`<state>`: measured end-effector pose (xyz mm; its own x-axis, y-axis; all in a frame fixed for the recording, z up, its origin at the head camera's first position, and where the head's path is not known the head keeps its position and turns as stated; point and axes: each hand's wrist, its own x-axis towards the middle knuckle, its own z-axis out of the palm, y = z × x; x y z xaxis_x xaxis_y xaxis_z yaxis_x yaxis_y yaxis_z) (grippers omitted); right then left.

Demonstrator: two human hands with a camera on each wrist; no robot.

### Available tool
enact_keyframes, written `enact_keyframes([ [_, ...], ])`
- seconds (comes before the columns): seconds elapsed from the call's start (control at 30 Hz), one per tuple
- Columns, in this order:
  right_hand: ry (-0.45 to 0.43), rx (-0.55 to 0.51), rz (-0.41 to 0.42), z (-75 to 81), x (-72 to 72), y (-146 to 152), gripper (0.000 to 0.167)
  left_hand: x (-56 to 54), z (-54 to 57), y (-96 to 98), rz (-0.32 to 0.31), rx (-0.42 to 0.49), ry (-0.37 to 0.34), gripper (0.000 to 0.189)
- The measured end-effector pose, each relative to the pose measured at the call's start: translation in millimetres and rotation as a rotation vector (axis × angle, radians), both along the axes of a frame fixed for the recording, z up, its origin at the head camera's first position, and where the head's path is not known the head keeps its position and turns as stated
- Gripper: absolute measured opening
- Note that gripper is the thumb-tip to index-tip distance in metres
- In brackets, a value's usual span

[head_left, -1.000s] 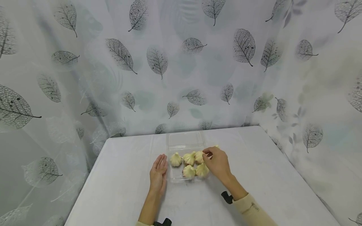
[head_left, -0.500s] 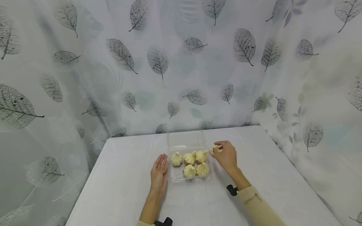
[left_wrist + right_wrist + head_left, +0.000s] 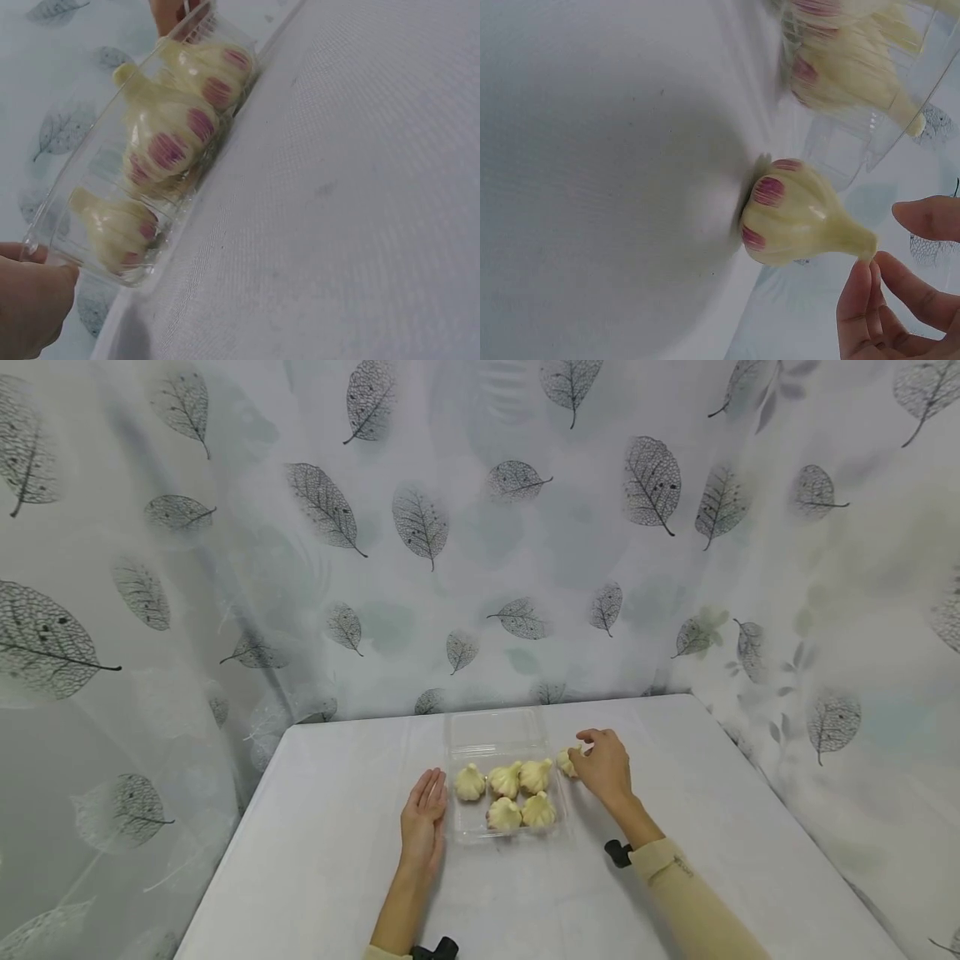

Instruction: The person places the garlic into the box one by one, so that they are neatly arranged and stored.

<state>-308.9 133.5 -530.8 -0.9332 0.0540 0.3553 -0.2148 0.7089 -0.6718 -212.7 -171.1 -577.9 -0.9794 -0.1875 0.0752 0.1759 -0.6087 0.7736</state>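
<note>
A clear plastic clamshell box (image 3: 459,832) lies with its lid open, holding several garlic bulbs (image 3: 505,814) with purple patches. Along its left side my left hand (image 3: 422,818) stands with fingers straight, the fingertips right at the box wall in the left wrist view. Right of the box, a single garlic bulb (image 3: 795,214) sits on the table, stem up. My right hand (image 3: 604,768) is at this bulb. In the right wrist view its fingers (image 3: 855,296) are right at the stem tip, while the thumb (image 3: 928,217) is spread apart from it.
The box's lid (image 3: 495,731) lies folded back toward the table's far edge. A white cloth covers the table (image 3: 322,860). A leaf-printed curtain (image 3: 480,552) hangs behind and at both sides. Each wrist wears a small black camera (image 3: 618,853).
My right hand has moved from over the box's right side to the single garlic bulb, and more of that bulb now shows. My left hand stays beside the box.
</note>
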Motion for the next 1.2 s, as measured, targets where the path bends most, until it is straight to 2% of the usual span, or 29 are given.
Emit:
enact_keyframes([
  [0.47,-0.007,0.006,0.027,-5.4,-8.5,1.7,0.023,-0.5,-1.3,0.7,0.005,0.009,-0.004,0.064],
  [0.67,0.019,0.001,0.03,-7.3,-10.1,1.9,0.018,-1.5,-1.7,1.3,-0.002,0.009,-0.002,0.064],
  [1.2,0.036,-0.003,0.024,-5.7,-10.9,3.1,0.017,-2.2,-2.1,-0.2,0.014,0.007,-0.012,0.064],
])
